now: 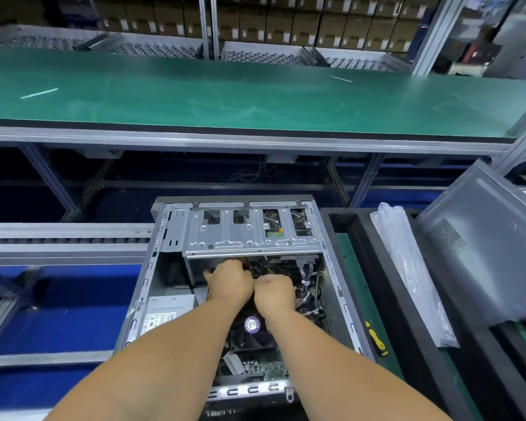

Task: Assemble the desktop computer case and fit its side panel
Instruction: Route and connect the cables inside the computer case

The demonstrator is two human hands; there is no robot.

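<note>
An open desktop computer case [334, 262] lies on its side in front of me, with its silver drive cage [243, 235] at the far end. Both my hands reach inside, just below the cage. My left hand [230, 281] is curled around dark cables there. My right hand [275, 291] is closed in a fist beside it, touching it; what it holds is hidden. Below my wrists sit the black CPU fan [251, 329] and the motherboard [255, 366]. The grey side panel [480, 247] leans at the right, apart from the case.
A plastic bag [407, 268] lies on black foam trays [377, 268] right of the case. A yellow-and-black screwdriver [375, 338] rests beside the case. A green-topped bench [255, 98] runs across beyond it. The power supply [164, 311] sits in the case's left side.
</note>
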